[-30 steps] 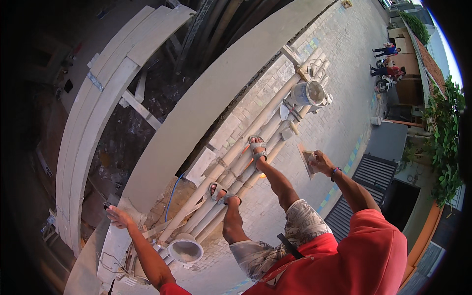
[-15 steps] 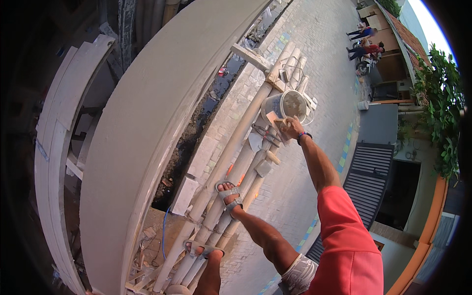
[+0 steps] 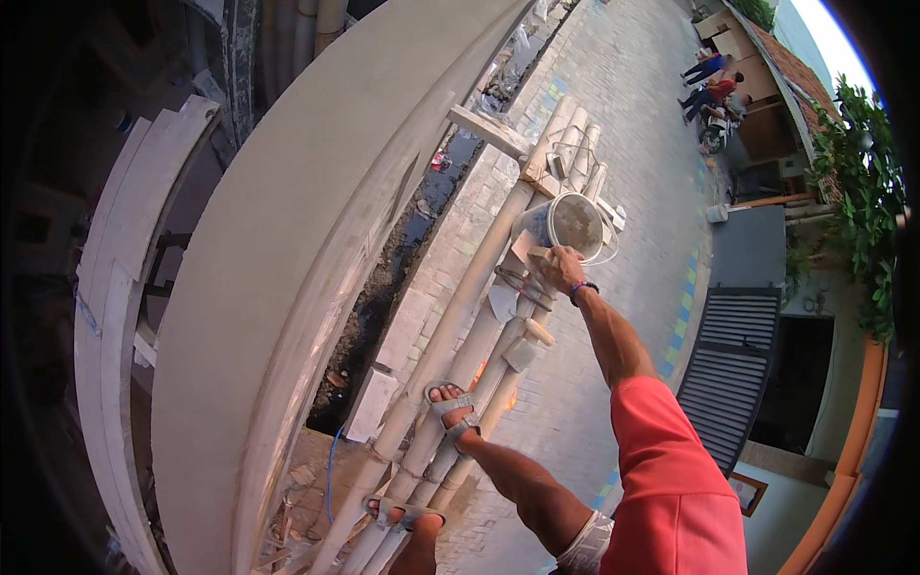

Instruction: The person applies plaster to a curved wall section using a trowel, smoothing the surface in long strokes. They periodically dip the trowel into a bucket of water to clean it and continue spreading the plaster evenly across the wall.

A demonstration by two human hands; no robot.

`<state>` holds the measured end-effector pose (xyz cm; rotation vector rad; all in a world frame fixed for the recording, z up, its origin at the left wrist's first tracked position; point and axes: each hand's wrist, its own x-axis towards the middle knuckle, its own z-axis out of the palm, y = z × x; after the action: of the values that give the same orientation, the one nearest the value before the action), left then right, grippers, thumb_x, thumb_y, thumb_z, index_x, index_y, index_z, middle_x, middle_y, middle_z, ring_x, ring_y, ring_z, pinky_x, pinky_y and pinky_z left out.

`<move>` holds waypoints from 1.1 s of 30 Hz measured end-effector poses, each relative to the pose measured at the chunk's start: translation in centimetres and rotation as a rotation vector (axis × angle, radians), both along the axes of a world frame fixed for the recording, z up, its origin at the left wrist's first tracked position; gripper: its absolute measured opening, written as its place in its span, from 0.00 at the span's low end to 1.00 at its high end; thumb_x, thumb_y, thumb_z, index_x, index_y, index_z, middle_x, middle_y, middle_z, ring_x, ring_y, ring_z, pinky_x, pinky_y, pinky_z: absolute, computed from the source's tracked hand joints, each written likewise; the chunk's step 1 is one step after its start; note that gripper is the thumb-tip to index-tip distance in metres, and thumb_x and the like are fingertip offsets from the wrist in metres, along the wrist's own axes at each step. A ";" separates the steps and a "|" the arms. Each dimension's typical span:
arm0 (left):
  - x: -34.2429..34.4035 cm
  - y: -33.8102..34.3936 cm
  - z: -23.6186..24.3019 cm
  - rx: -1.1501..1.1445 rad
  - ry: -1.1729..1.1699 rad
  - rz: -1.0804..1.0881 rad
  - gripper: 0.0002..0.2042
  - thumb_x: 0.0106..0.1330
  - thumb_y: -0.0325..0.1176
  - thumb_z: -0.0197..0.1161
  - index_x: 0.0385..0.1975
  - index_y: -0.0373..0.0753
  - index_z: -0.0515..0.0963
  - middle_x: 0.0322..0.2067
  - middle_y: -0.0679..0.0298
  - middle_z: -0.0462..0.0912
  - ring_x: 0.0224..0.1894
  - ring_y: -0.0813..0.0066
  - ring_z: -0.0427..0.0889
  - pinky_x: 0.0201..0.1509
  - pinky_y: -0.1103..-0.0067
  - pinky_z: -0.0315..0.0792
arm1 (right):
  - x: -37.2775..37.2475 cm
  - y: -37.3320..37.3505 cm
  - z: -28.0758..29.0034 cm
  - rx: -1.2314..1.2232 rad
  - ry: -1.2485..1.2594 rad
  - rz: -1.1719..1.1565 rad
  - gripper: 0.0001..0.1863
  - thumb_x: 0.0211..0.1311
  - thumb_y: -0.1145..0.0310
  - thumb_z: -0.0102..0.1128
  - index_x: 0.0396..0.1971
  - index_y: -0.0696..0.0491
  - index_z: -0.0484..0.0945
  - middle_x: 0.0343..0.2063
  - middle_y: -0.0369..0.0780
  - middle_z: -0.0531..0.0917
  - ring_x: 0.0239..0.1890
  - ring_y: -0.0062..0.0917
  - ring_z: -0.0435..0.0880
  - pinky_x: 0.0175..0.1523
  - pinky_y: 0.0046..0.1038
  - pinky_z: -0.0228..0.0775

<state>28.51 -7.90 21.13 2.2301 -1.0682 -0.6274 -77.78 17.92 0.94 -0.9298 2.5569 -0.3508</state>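
My right hand [image 3: 565,265] is closed on a flat plastering float [image 3: 529,245] with a wooden handle, held against the near side of a white bucket [image 3: 576,224] with grey material inside. The bucket stands on lashed bamboo poles [image 3: 429,355]. Just below my hand lie a pointed trowel [image 3: 501,305], dark-handled tools [image 3: 523,286] and a squarish grey tool [image 3: 520,354]. My sandalled feet [image 3: 450,410] rest on the poles farther down. My left hand is out of sight.
A smooth curved concrete band [image 3: 249,240] fills the left, beside pale curved boards [image 3: 105,287] and a drainage ditch [image 3: 402,268] with dark water. Beyond the poles runs a paved lane [image 3: 632,172] with several people [image 3: 709,94], a motorbike, a metal gate [image 3: 728,364] and foliage [image 3: 853,192].
My right hand has moved forward with the float, from beside my legs to the bucket. My left hand has left view. The view has shifted, showing more of the ditch.
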 end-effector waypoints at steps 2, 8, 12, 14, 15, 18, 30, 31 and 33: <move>0.7 0.4 -0.5 -0.015 0.016 -0.019 0.34 0.76 0.51 0.31 0.73 0.34 0.40 0.74 0.49 0.42 0.75 0.57 0.43 0.77 0.67 0.36 | 0.2 -1.0 1.5 0.066 0.079 0.017 0.22 0.48 0.65 0.67 0.44 0.55 0.75 0.42 0.54 0.78 0.49 0.49 0.76 0.54 0.42 0.68; 11.8 5.5 4.9 -0.123 -0.046 -0.376 0.30 0.78 0.46 0.29 0.73 0.35 0.38 0.74 0.50 0.40 0.76 0.59 0.42 0.77 0.67 0.34 | 5.5 -2.0 5.2 0.032 -0.039 0.108 0.18 0.50 0.67 0.66 0.42 0.54 0.77 0.41 0.50 0.77 0.44 0.48 0.78 0.50 0.42 0.71; 4.5 4.3 3.6 0.042 0.221 0.141 0.44 0.68 0.69 0.38 0.74 0.39 0.45 0.74 0.56 0.45 0.75 0.62 0.42 0.76 0.67 0.35 | 11.1 0.3 11.6 0.040 -0.024 0.217 0.18 0.51 0.68 0.65 0.43 0.56 0.76 0.43 0.50 0.77 0.49 0.46 0.76 0.56 0.40 0.66; 1.9 3.7 3.2 0.022 0.246 0.098 0.45 0.67 0.70 0.36 0.74 0.40 0.45 0.74 0.56 0.44 0.75 0.61 0.43 0.76 0.66 0.36 | 14.3 2.3 14.9 0.047 -0.055 0.180 0.20 0.51 0.65 0.67 0.45 0.56 0.77 0.46 0.51 0.78 0.52 0.47 0.75 0.61 0.41 0.62; 2.4 4.4 4.0 0.011 0.233 0.081 0.45 0.67 0.70 0.36 0.74 0.40 0.46 0.74 0.56 0.45 0.75 0.60 0.44 0.76 0.66 0.37 | 16.4 2.6 15.8 0.054 -0.084 0.178 0.20 0.51 0.65 0.67 0.45 0.56 0.77 0.46 0.51 0.78 0.52 0.46 0.75 0.61 0.41 0.62; 1.8 5.2 4.7 0.038 0.043 0.011 0.43 0.68 0.70 0.35 0.72 0.39 0.54 0.73 0.54 0.49 0.74 0.58 0.48 0.76 0.65 0.41 | 21.9 2.9 18.9 0.091 -0.128 0.200 0.21 0.50 0.68 0.68 0.45 0.57 0.77 0.46 0.50 0.77 0.52 0.45 0.75 0.57 0.40 0.67; -1.8 3.7 5.0 -0.224 -0.586 -0.658 0.23 0.76 0.45 0.41 0.61 0.36 0.70 0.55 0.49 0.76 0.59 0.49 0.71 0.59 0.56 0.61 | 38.3 8.9 29.1 0.195 -0.108 0.259 0.23 0.46 0.72 0.70 0.45 0.57 0.76 0.44 0.49 0.76 0.52 0.45 0.75 0.57 0.39 0.67; -2.0 3.6 5.0 -0.215 -0.577 -0.644 0.24 0.76 0.46 0.40 0.61 0.36 0.70 0.54 0.49 0.77 0.57 0.50 0.72 0.58 0.58 0.62 | 38.9 9.4 29.3 0.207 -0.108 0.257 0.24 0.46 0.72 0.71 0.46 0.57 0.75 0.44 0.49 0.76 0.52 0.45 0.75 0.57 0.39 0.68; -1.8 4.0 5.2 -0.178 -0.578 -0.604 0.25 0.76 0.48 0.39 0.60 0.35 0.70 0.52 0.48 0.78 0.53 0.52 0.75 0.56 0.60 0.63 | 40.5 8.8 28.9 0.223 -0.135 0.292 0.23 0.46 0.72 0.70 0.45 0.57 0.75 0.44 0.50 0.76 0.53 0.46 0.74 0.60 0.40 0.65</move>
<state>26.70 -3.87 26.29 1.9605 -2.0367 -0.0864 -37.27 26.76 29.86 -1.1310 2.2407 -0.0400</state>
